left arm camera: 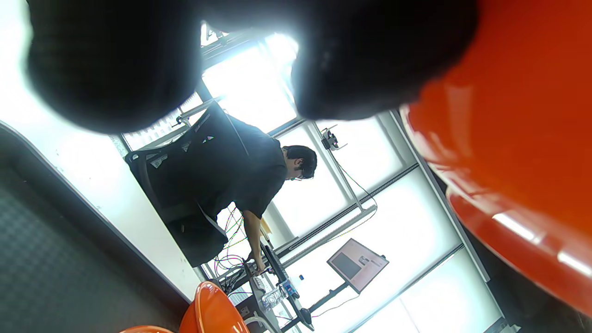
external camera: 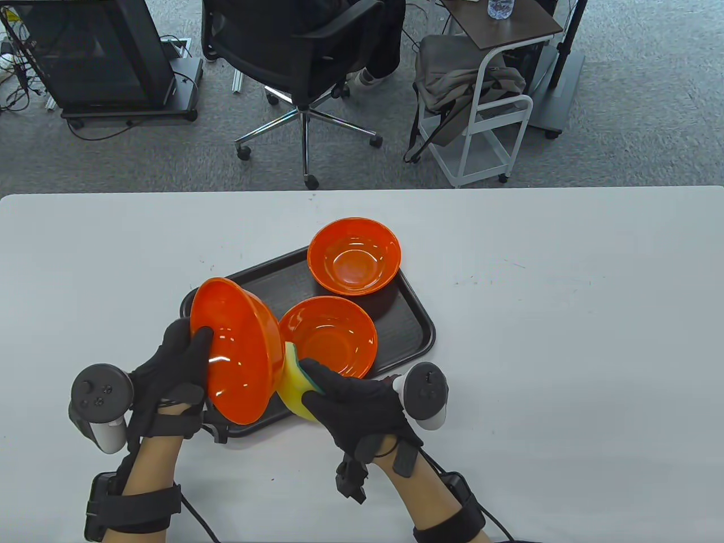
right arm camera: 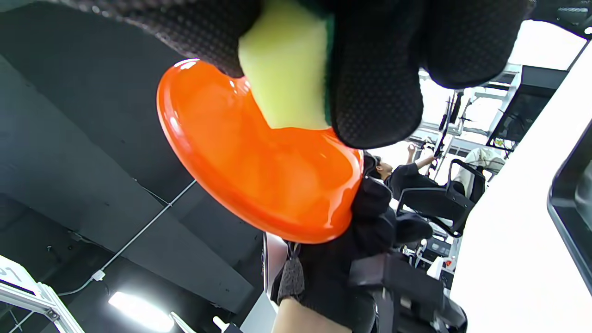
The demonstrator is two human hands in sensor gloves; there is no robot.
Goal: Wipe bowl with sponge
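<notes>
The left hand (external camera: 169, 367) grips a tilted orange bowl (external camera: 235, 350) by its rim, thumb on the inner face, holding it on edge above the near left corner of a dark tray (external camera: 416, 317), its hollow turned toward seven o'clock. The right hand (external camera: 356, 404) is clamped on a yellow sponge (external camera: 294, 384) with a green backing and presses it against the bowl's outer wall at the four o'clock side; in the right wrist view the sponge (right arm camera: 284, 78) sits pinched between gloved fingers (right arm camera: 374, 92), touching the bowl (right arm camera: 259, 171). The two hands are close together with only bowl and sponge between them. The held bowl is glossy, smooth and bright orange, with light streaks on its inside and a raised foot ring on its underside (left arm camera: 508, 138). Two matching bowls stand upright on the tray: one (external camera: 331, 339) just beside the sponge at its one o'clock, another (external camera: 353, 254) at the tray's far edge toward twelve. The tray rests on a white tabletop (external camera: 565, 339) with faint marks. Beyond it, grey carpet carries a black office chair (external camera: 305, 62) at twelve o'clock, a black equipment stand (external camera: 102, 62) at ten, and a white rolling cart (external camera: 486, 107) with a brown top at one.
</notes>
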